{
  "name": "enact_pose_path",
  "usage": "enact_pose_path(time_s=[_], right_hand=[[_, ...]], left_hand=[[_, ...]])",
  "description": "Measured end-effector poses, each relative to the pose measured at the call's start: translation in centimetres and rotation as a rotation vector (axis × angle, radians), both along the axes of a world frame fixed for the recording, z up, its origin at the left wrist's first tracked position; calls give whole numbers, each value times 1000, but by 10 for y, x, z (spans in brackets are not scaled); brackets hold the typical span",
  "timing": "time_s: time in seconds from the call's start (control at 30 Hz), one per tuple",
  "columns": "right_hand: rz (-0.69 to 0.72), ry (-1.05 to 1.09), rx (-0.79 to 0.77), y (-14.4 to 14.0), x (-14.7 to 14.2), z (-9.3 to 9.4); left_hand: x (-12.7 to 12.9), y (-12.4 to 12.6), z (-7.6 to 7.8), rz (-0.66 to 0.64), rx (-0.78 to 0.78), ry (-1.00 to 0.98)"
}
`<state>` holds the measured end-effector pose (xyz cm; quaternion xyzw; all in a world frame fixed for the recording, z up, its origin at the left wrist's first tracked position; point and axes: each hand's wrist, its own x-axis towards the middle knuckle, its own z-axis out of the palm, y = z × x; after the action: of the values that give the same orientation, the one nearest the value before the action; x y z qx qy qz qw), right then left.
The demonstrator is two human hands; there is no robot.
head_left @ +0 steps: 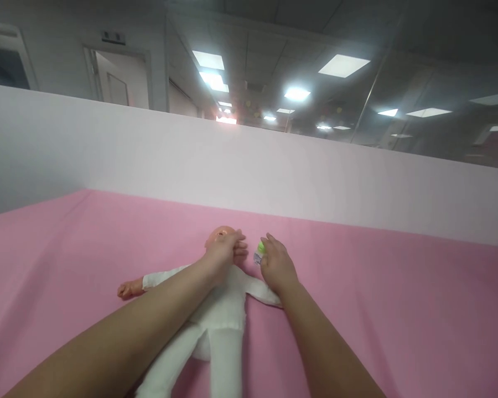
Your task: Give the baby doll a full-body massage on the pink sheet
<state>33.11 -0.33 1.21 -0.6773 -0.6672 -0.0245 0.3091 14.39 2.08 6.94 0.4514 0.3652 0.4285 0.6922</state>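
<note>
Pink cloth (377, 309) covers the table under me, with a pale partition (274, 166) rising behind it. My left hand (224, 255) reaches across the doll (216, 320), which lies on its back, and its fingers are curled over the doll's head. My right hand (276, 265) rests by the doll's shoulder, fingertips closed on a small green object (260, 247) with a tag; I can read no writing on it.

You've got a pink cloth (398, 309) spread below, a pale partition (249, 166) behind it, bright ceiling panels (343, 65) glowing, a door (118, 77) far left
</note>
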Motion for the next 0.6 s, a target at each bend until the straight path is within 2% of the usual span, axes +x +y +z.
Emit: enact_pose_path(time_s=[0.1,0.33,0.47,0.6], right_hand=[[0,-2,-96,5,-1,-4],[-1,-22,-109,4,-5,-5],[-14,-38,-114,4,-7,-5],[-30,-52,-114,3,-6,-7]], left_hand=[[27,2,-3,-51,-140,24],[64,23,-20,-67,-331,-16],[62,25,-23,-50,-361,-73],[44,17,-18,-39,-357,-144]])
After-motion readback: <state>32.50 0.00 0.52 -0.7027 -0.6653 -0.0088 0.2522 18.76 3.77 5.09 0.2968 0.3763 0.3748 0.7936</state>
